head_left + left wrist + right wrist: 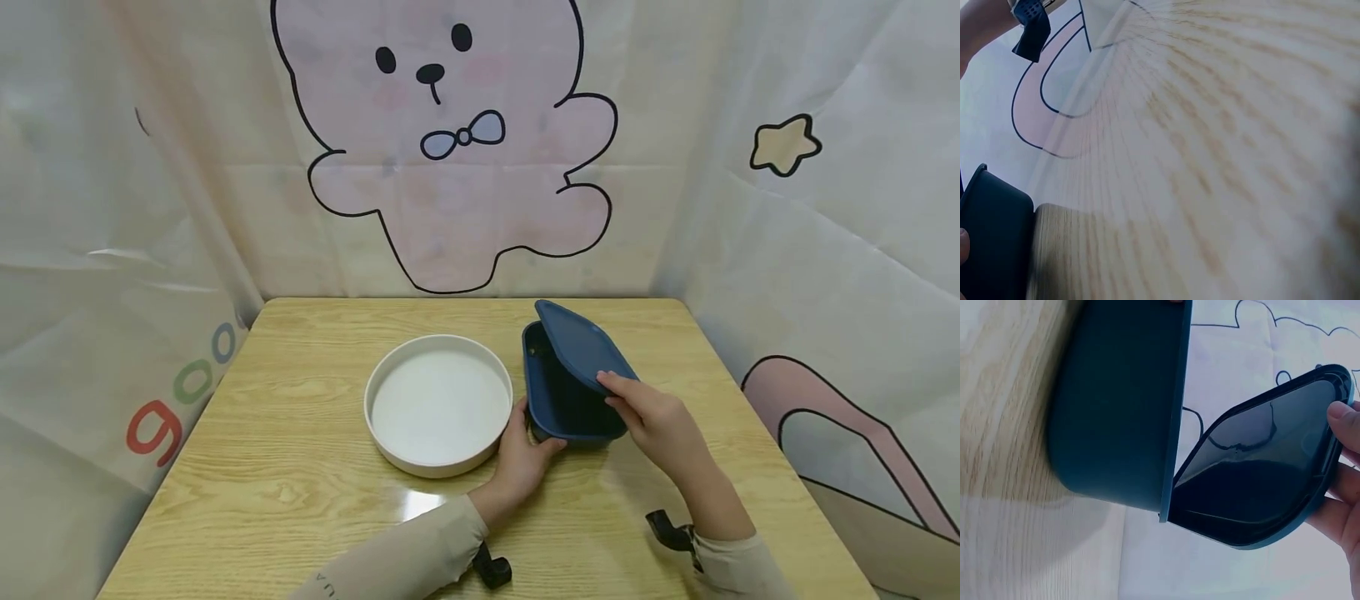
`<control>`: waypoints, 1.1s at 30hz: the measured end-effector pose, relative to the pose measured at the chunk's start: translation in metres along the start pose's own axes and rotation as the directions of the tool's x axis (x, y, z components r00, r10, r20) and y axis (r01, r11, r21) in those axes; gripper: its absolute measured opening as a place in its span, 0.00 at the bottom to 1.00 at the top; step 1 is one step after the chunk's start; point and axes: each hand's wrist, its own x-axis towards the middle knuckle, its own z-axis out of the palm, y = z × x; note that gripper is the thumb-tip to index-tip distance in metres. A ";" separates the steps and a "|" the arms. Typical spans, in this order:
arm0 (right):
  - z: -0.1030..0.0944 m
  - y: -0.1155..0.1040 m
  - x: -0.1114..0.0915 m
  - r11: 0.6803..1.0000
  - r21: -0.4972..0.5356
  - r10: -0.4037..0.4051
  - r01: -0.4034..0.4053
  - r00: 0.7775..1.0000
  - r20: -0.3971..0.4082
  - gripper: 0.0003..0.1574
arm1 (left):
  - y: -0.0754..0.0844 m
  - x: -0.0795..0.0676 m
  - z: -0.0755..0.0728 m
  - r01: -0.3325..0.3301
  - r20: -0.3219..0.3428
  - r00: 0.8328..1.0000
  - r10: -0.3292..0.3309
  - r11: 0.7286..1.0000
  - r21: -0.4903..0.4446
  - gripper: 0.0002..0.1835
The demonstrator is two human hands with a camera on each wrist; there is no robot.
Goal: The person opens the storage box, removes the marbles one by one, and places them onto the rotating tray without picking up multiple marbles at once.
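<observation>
On the table [300, 400] we see: dish [440, 406] left, box [551, 408] right, lid [588, 346] tilted over the box; behind the table, a hanging backdrop [442, 200].

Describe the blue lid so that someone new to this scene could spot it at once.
On the wood-grain table, find the rectangular blue box right of the round white tray. The lid is tilted above that box, pinched by the right hand. It is the thin, flat blue piece: the box below is deep, and the tray is white.

Beside the table's [300, 333] left edge, the sheet [67, 333] reads red "g" [176, 423], green "o" [178, 388], blue "o" [215, 343]; the left sleeve's [405, 550] letters are unclear.
</observation>
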 end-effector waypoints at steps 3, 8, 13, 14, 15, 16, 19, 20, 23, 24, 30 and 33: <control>-0.006 0.001 0.000 1.000 -0.003 0.016 -0.016 1.000 -0.011 0.21 | 0.001 0.000 0.002 -0.011 0.008 1.000 0.011 1.000 -0.006 0.45; -0.011 0.001 0.002 0.996 -0.020 0.086 -0.087 0.995 -0.040 0.33 | 0.001 -0.002 0.002 -0.019 0.018 1.000 0.019 1.000 -0.015 0.45; -0.013 -0.001 0.008 0.983 -0.013 0.178 -0.181 0.977 -0.119 0.34 | 0.001 -0.001 0.001 -0.002 0.021 1.000 0.003 1.000 -0.009 0.44; -0.014 -0.001 0.008 0.979 0.004 0.203 -0.205 0.970 -0.137 0.33 | 0.001 -0.001 0.001 -0.001 0.022 1.000 0.002 1.000 -0.010 0.45; -0.014 -0.001 0.009 0.973 0.023 0.229 -0.228 0.961 -0.154 0.32 | 0.001 -0.001 0.000 0.004 0.026 1.000 -0.004 1.000 -0.013 0.45; -0.015 -0.001 0.010 0.968 0.039 0.252 -0.249 0.952 -0.171 0.32 | 0.001 -0.001 0.000 0.005 0.028 1.000 -0.004 1.000 -0.017 0.45; -0.016 0.001 0.009 0.947 0.081 0.322 -0.311 0.925 -0.202 0.32 | 0.002 -0.001 -0.001 -0.001 0.025 1.000 0.002 1.000 -0.014 0.45; -0.017 0.001 0.008 0.938 0.092 0.345 -0.333 0.915 -0.210 0.32 | 0.002 -0.001 -0.001 -0.002 0.026 1.000 0.002 1.000 -0.015 0.45; -0.020 0.003 0.007 0.915 0.120 0.404 -0.386 0.884 -0.235 0.33 | 0.001 -0.001 0.000 -0.009 0.022 1.000 0.009 1.000 -0.003 0.46; -0.022 0.004 0.008 0.906 0.131 0.423 -0.402 0.873 -0.244 0.33 | 0.001 0.000 0.000 -0.008 0.020 1.000 0.008 1.000 0.001 0.46; -0.030 0.007 0.008 0.822 0.271 0.564 -0.500 0.780 -0.271 0.32 | 0.001 0.001 0.000 0.009 0.022 1.000 -0.008 1.000 -0.009 0.45; -0.035 0.010 0.005 0.745 0.342 0.660 -0.573 0.705 -0.259 0.32 | 0.003 0.001 0.000 0.012 0.026 1.000 -0.012 1.000 -0.013 0.45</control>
